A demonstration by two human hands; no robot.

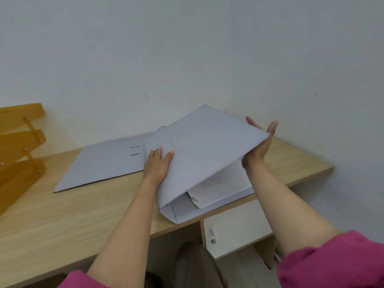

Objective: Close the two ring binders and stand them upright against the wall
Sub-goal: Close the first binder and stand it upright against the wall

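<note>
Your left hand (158, 166) lies flat against the outside of the near binder's cover (199, 150), fingers together and thumb spread, pressing on it rather than closing around it. Your right hand (258, 142) is open and upturned under the cover's far edge, palm propping the edge while the fingertips stand free above it; neither hand has a closed grip on anything. Both forearms reach out bare from pink sleeves (332, 260). The near binder (182, 213) sits at the front right edge of the wooden desk (72, 221), its spine slightly over the lip, and its cover is tilted partway between open and shut. Inside it lie loose white sheets (220, 183), one with a bent corner; the print on them is too faint to read, and most of the stack is hidden by the raised cover. The second binder (104, 165) lies open and flat behind your left hand, well short of the wall (145, 48); its right half is covered by the lifted cover, and only what seems to be a ring tip (161, 127) shows above it. An amber tiered tray (18, 150) stands at the left, cut off by the frame edge.
</note>
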